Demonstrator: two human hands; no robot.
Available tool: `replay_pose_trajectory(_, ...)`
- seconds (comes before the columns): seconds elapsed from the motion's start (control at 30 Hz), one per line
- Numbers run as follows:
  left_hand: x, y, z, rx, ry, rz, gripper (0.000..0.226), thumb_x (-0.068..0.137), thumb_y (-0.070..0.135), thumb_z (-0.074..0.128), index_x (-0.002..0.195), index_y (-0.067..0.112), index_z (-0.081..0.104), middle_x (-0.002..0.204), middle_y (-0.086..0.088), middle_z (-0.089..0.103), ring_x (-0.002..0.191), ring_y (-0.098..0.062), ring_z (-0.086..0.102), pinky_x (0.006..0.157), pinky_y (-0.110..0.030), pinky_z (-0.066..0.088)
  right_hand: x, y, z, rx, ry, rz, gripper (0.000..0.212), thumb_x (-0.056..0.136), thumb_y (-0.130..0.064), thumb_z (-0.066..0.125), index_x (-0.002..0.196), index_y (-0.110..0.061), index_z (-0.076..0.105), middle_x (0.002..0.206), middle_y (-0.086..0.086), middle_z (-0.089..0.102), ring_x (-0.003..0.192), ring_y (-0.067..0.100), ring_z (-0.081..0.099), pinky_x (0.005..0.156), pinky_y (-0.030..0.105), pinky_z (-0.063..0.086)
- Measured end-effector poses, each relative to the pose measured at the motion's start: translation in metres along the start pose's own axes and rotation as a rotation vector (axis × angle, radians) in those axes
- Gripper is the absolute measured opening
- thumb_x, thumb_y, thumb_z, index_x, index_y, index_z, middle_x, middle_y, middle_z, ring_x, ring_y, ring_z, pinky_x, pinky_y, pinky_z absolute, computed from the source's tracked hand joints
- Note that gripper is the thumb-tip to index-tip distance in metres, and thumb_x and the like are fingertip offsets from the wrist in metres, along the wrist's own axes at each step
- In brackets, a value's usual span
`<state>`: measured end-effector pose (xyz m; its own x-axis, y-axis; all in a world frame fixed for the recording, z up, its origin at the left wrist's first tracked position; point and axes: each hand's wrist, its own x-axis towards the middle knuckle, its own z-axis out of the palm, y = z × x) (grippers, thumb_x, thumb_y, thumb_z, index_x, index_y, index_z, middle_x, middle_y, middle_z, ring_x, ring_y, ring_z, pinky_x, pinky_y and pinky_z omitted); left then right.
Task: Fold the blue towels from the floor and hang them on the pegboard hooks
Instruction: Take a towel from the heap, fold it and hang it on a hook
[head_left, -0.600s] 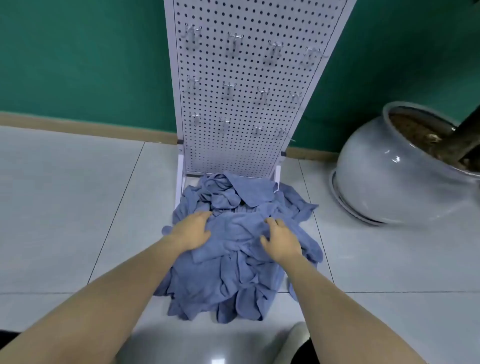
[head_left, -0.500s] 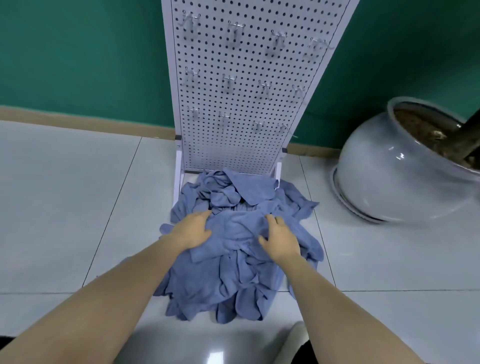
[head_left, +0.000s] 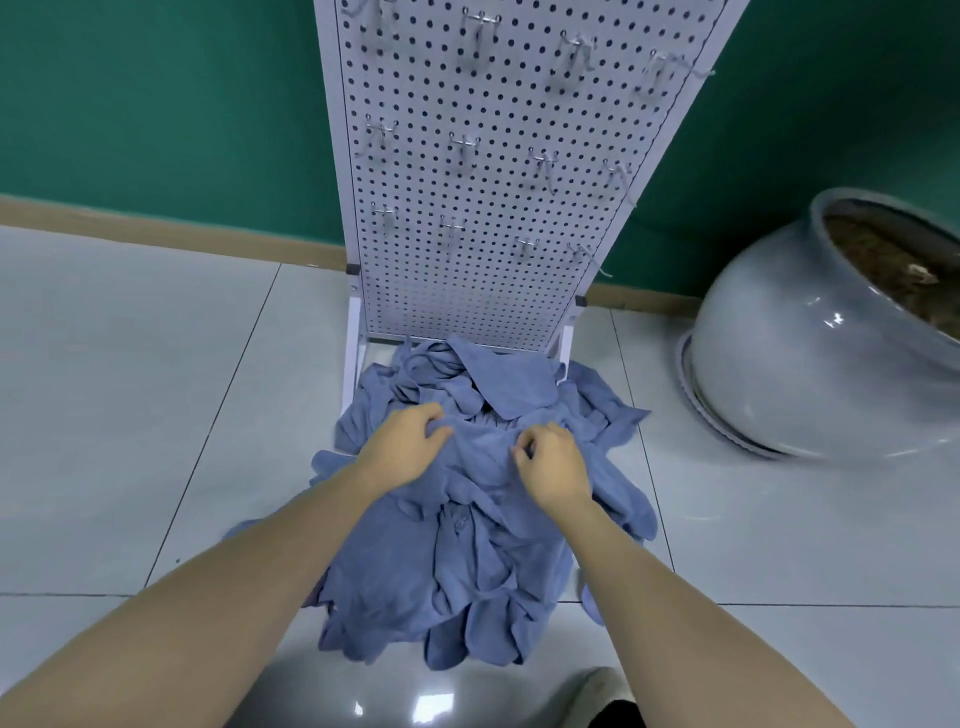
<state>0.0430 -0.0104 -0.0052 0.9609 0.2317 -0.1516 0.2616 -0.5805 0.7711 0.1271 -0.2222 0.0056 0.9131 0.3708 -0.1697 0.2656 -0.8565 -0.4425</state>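
A heap of crumpled blue towels (head_left: 467, 571) lies on the tiled floor at the foot of a white pegboard (head_left: 493, 171). Several bare metal hooks (head_left: 462, 143) stick out of the board in rows. My left hand (head_left: 402, 449) and my right hand (head_left: 553, 462) are both on top of the heap, about a hand's width apart. Each has its fingers curled into the top towel (head_left: 483, 447), gripping its upper edge. The cloth between them is bunched into a ridge.
A big round grey planter (head_left: 810, 374) with soil stands on a saucer at the right. A green wall with a tan skirting (head_left: 156, 228) runs behind the pegboard. Pale floor tiles (head_left: 130, 389) spread to the left. A shoe tip (head_left: 597, 686) shows at the bottom.
Both hands went from lying flat on the heap to curling their fingers into the top towel. The camera has tilted slightly upward and moved closer.
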Motion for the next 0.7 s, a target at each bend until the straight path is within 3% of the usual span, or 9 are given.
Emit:
replay_pose_trajectory(0.03, 0.001, 0.007, -0.004, -0.015, 0.004, 0.015, 0.034, 0.103, 0.024, 0.057, 0.074, 0.018, 0.04, 0.066, -0.011, 0.045, 0.061, -0.021, 0.04, 0.06, -0.039, 0.035, 0.001, -0.002, -0.003, 0.057, -0.049, 0.01, 0.011, 0.096, -0.02, 0.067, 0.093, -0.014, 0.059, 0.102, 0.009, 0.06, 0.1, 0.028, 0.054, 0.091, 0.048, 0.051)
replay_pose_trajectory(0.1, 0.002, 0.021, -0.012, -0.028, -0.001, 0.042, 0.026, 0.105, 0.027, 0.054, 0.083, 0.015, 0.048, 0.074, -0.017, 0.055, 0.065, -0.029, 0.05, 0.065, -0.046, 0.044, 0.001, -0.007, -0.011, 0.181, -0.159, 0.025, 0.041, 0.09, -0.028, 0.076, 0.122, -0.015, 0.055, 0.119, -0.001, 0.05, 0.11, 0.02, 0.052, 0.099, 0.044, 0.049)
replay_pose_trajectory(0.13, 0.003, 0.028, -0.017, -0.023, -0.005, 0.063, 0.024, 0.105, 0.028, 0.053, 0.085, 0.016, 0.049, 0.076, -0.017, 0.058, 0.068, -0.03, 0.054, 0.069, -0.048, 0.047, 0.001, -0.009, -0.014, 0.267, -0.207, 0.047, 0.056, 0.087, -0.03, 0.079, 0.133, -0.014, 0.051, 0.122, -0.006, 0.046, 0.113, 0.016, 0.049, 0.102, 0.04, 0.048)
replay_pose_trajectory(0.17, 0.001, 0.037, -0.023, -0.011, -0.009, 0.095, 0.021, 0.105, 0.03, 0.053, 0.086, 0.019, 0.05, 0.078, -0.014, 0.06, 0.07, -0.028, 0.056, 0.072, -0.05, 0.048, 0.0, -0.011, -0.015, 0.347, -0.238, 0.059, 0.057, 0.087, -0.029, 0.081, 0.133, -0.014, 0.051, 0.117, -0.009, 0.047, 0.11, 0.011, 0.048, 0.1, 0.034, 0.048)
replay_pose_trajectory(0.23, -0.003, 0.056, -0.036, 0.012, 0.0, 0.164, 0.018, 0.105, 0.032, 0.053, 0.091, 0.021, 0.054, 0.083, -0.007, 0.063, 0.078, -0.026, 0.06, 0.076, -0.049, 0.05, -0.003, -0.016, -0.019, 0.417, -0.245, 0.056, 0.025, 0.089, -0.023, 0.08, 0.099, -0.016, 0.059, 0.09, -0.009, 0.053, 0.084, 0.007, 0.049, 0.074, 0.021, 0.045)
replay_pose_trajectory(0.27, -0.006, 0.065, -0.043, 0.025, 0.012, 0.197, 0.019, 0.105, 0.032, 0.053, 0.091, 0.019, 0.055, 0.084, -0.005, 0.063, 0.08, -0.026, 0.06, 0.077, -0.047, 0.051, -0.004, -0.018, -0.02, 0.415, -0.223, 0.041, 0.026, 0.092, -0.022, 0.077, 0.081, -0.014, 0.055, 0.076, -0.005, 0.05, 0.072, 0.009, 0.044, 0.062, 0.023, 0.038)
replay_pose_trajectory(0.33, -0.014, 0.079, -0.059, 0.066, 0.037, 0.246, 0.019, 0.104, 0.032, 0.054, 0.09, 0.02, 0.055, 0.083, -0.002, 0.063, 0.079, -0.023, 0.059, 0.077, -0.044, 0.05, -0.004, -0.025, -0.028, 0.392, -0.16, -0.004, 0.038, 0.097, -0.021, 0.07, 0.068, -0.012, 0.047, 0.064, 0.003, 0.044, 0.062, 0.014, 0.038, 0.057, 0.031, 0.031)
replay_pose_trajectory(0.5, -0.026, 0.107, -0.114, 0.149, 0.165, 0.252, 0.023, 0.105, 0.036, 0.053, 0.096, 0.023, 0.069, 0.088, 0.005, 0.071, 0.083, -0.018, 0.064, 0.079, -0.042, 0.053, -0.009, -0.069, -0.095, 0.362, -0.003, -0.154, 0.046, 0.103, -0.015, 0.052, 0.066, -0.02, 0.026, 0.06, -0.004, 0.028, 0.056, 0.012, 0.024, 0.056, 0.031, 0.021)
replay_pose_trajectory(0.7, -0.039, 0.153, -0.175, 0.268, 0.303, 0.313, 0.025, 0.104, 0.031, 0.053, 0.092, 0.023, 0.073, 0.08, 0.007, 0.067, 0.08, -0.024, 0.062, 0.069, -0.035, 0.047, -0.02, -0.116, -0.182, 0.211, 0.014, -0.315, 0.034, 0.107, -0.024, 0.051, 0.081, -0.004, 0.059, 0.068, 0.005, 0.049, 0.065, 0.019, 0.04, 0.062, 0.037, 0.03)
